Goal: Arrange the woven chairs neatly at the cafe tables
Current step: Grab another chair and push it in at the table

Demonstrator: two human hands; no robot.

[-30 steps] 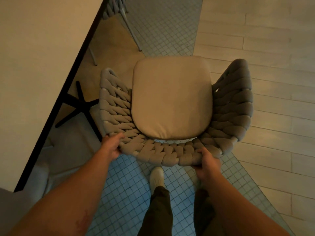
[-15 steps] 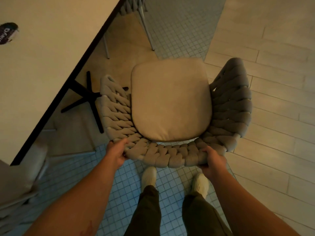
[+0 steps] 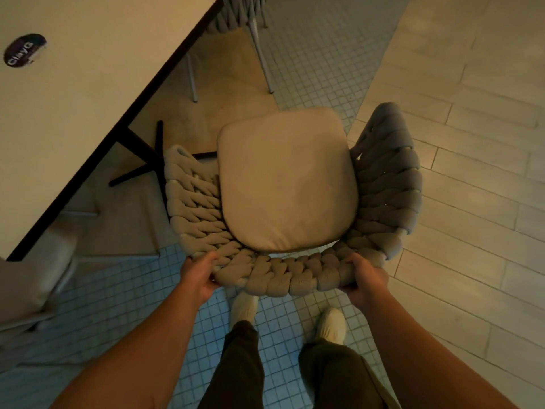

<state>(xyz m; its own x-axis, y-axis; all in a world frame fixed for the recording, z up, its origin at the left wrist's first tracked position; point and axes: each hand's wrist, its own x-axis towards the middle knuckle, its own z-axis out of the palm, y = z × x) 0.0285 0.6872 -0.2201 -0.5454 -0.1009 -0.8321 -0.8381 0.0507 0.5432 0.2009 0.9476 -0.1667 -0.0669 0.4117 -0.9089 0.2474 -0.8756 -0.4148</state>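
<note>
Beside table (image 3: 88, 98) long dark edge: woven chair (image 3: 389, 187) on floor (image 3: 472, 202), straddling seam between small tiles and planks; beige cushion (image 3: 286, 181) on seat. Left hand (image 3: 197, 276) grips backrest's left end, right hand (image 3: 365, 278) grips right end. Round dark sticker (image 3: 25, 50) on table.

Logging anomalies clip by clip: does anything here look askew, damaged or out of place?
Only the woven chair: it stands outside the table, angled to its edge rather than tucked in. The left hand and right hand grip its backrest. The seat cushion lies straight; no damage or spill shows.
</note>
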